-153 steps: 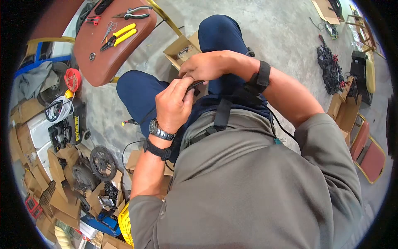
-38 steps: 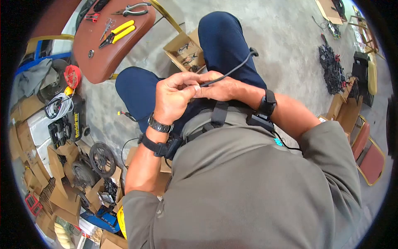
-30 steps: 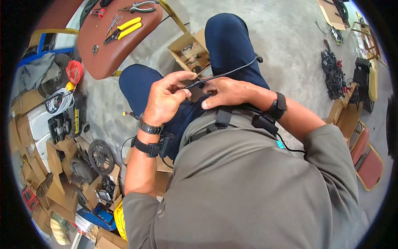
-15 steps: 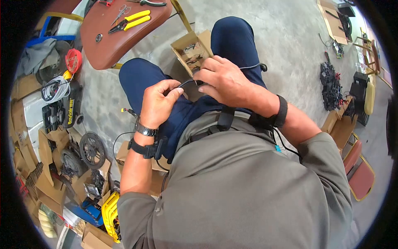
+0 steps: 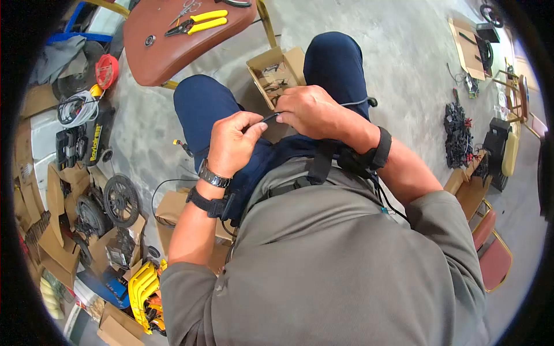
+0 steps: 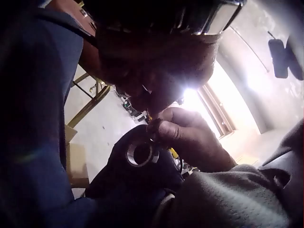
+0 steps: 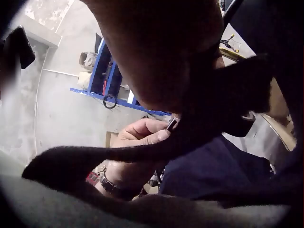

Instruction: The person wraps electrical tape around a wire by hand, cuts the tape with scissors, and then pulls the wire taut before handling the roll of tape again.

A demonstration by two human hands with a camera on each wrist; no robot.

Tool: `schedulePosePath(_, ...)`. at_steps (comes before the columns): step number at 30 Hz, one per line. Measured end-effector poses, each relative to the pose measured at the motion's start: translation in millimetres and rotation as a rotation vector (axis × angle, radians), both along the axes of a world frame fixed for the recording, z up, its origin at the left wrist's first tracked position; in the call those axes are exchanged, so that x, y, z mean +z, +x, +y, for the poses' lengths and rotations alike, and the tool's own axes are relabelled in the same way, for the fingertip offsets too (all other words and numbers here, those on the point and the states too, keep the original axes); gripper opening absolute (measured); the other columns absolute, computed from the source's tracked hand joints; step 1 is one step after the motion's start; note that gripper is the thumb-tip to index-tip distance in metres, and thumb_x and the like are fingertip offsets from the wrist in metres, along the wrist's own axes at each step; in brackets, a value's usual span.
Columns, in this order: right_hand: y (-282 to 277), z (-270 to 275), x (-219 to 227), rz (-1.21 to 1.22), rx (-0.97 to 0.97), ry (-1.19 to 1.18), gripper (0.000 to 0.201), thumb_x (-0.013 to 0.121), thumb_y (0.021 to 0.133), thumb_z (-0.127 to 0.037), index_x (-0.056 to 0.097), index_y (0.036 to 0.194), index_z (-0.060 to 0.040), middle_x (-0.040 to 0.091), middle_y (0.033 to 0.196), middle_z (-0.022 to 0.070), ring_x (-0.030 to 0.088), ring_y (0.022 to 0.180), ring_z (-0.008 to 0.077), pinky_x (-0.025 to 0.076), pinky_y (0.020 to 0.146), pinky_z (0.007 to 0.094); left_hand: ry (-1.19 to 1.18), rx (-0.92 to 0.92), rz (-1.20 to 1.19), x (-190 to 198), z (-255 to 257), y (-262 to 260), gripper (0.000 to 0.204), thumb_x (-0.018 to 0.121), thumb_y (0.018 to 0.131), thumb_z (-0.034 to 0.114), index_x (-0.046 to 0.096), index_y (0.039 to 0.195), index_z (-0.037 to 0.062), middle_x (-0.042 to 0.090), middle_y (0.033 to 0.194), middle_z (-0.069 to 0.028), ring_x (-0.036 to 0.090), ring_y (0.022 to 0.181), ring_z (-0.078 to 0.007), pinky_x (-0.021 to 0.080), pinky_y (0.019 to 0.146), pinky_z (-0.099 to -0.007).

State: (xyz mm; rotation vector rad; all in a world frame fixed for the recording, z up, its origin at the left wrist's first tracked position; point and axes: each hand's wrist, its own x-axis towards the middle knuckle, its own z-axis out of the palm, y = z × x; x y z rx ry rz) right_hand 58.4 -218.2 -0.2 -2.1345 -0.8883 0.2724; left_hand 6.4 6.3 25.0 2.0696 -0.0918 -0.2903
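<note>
A thin black cable runs between my two hands, over my lap. My left hand pinches it between thumb and fingers; the right wrist view shows that left thumb against a short dark piece. My right hand pinches the cable a little further along, its fingertips partly hidden under the back of the hand. Past the right hand, the grey tail of the cable lies over my right knee and ends in a small black tip. A shiny ring-shaped thing shows below the fingers in the left wrist view.
A brown chair seat holds yellow-handled wire strippers, scissors and a small metal ring. An open cardboard box with small parts stands between my knees. Boxes, wheels and yellow parts crowd the left floor.
My right hand, lying off the cable a second ago, now pinches it. Both hands had been close together earlier and now stand slightly apart. The head view has shifted, bringing the chair seat higher.
</note>
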Motion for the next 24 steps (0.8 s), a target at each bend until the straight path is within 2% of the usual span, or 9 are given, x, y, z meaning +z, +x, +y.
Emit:
schedulePosePath(3,3.5,-4.0,6.3,0.071,0.038,0.061,0.017,0.072,0.083,-0.019,0.069,0.088,-0.0039,0.068,0.087,0.0176,0.068,0.087,0.0399,0.054,0.076,0.0497,0.053,-0.067,-0.069,1.7,2.5,2.6,0.012,0.075,0.087,0.008,0.073,0.095,-0.0002,0.07,0.076,-0.0098,0.066,0.069,-0.0167,0.05,0.064,-0.031)
schedulePosePath(6,5.5,-5.7,1.0,0.108,0.065,-0.021,0.016,0.075,0.083,-0.013,0.069,0.091,-0.0006,0.066,0.085,0.0171,0.065,0.084,0.0404,0.052,0.073,0.047,0.185,-0.155,-0.158,-1.8,0.8,4.8,0.012,0.075,0.086,0.01,0.073,0.096,0.0022,0.07,0.082,-0.0144,0.069,0.073,-0.0268,0.052,0.067,-0.0347)
schedulePosePath(7,5.3,-5.5,-2.5,0.099,0.06,-0.01,0.016,0.075,0.082,-0.012,0.069,0.092,-0.0007,0.066,0.086,0.0172,0.065,0.085,0.0404,0.052,0.074,0.0469,0.203,-0.151,-0.153,-2.8,-0.4,4.8,0.013,0.074,0.086,0.012,0.072,0.096,0.0037,0.071,0.087,-0.0161,0.069,0.078,-0.0348,0.053,0.069,-0.0385)
schedulePosePath(10,7.9,-5.7,-5.5,0.109,0.067,-0.056,0.018,0.076,0.082,-0.01,0.071,0.096,-0.0008,0.067,0.089,0.0173,0.065,0.09,0.0391,0.052,0.077,0.0461,0.356,-0.201,-0.246,-4.9,-0.9,6.3,0.014,0.073,0.086,0.016,0.071,0.096,0.0058,0.07,0.087,-0.0137,0.069,0.082,-0.0353,0.053,0.068,-0.0424)
schedulePosePath(13,7.8,-6.3,-3.5,0.126,0.081,-0.016,0.02,0.076,0.082,-0.017,0.071,0.097,-0.0033,0.07,0.094,0.0177,0.067,0.094,0.04,0.054,0.081,0.0472,0.464,-0.251,-0.319,-13.1,-3.6,1.2,0.012,0.071,0.086,0.018,0.069,0.092,0.0076,0.068,0.085,-0.0119,0.068,0.083,-0.0348,0.054,0.068,-0.0446)
schedulePosePath(14,6.1,-6.5,-1.9,0.131,0.076,-0.02,0.019,0.077,0.082,-0.009,0.07,0.098,0.0,0.066,0.093,0.0166,0.065,0.09,0.0372,0.052,0.079,0.0444,0.483,-0.262,-0.342,-14.9,-4.9,0.2,0.011,0.071,0.086,0.018,0.068,0.091,0.0082,0.067,0.085,-0.0114,0.068,0.083,-0.0343,0.054,0.068,-0.0449)
schedulePosePath(15,5.8,-7.0,-1.8,0.121,0.075,-0.016,0.019,0.077,0.082,-0.008,0.07,0.098,0.0,0.066,0.094,0.0164,0.065,0.09,0.0374,0.053,0.079,0.0441,0.5,-0.274,-0.365,-15.9,-7.1,0.0,0.01,0.071,0.086,0.018,0.067,0.09,0.0087,0.066,0.084,-0.0109,0.068,0.083,-0.0339,0.054,0.068,-0.0452)
schedulePosePath(20,-0.5,-6.0,3.1,0.094,0.05,-0.004,0.019,0.075,0.083,-0.006,0.069,0.1,0.0,0.064,0.096,0.0154,0.065,0.09,0.0376,0.053,0.078,0.0434,0.634,-0.279,-0.481,-17.5,-18.0,-6.7,0.004,0.066,0.078,0.01,0.063,0.081,0.0099,0.063,0.078,-0.0066,0.066,0.078,-0.0289,0.056,0.066,-0.0418)
schedulePosePath(24,-5.8,-8.5,2.9,0.113,0.069,-0.062,0.02,0.075,0.082,-0.004,0.069,0.1,-0.001,0.064,0.094,0.0155,0.065,0.089,0.0378,0.053,0.077,0.0431,0.683,-0.299,-0.523,-14.5,-19.4,-11.5,0.006,0.067,0.075,0.011,0.064,0.08,0.0099,0.062,0.078,-0.0057,0.066,0.078,-0.0265,0.056,0.067,-0.0396)
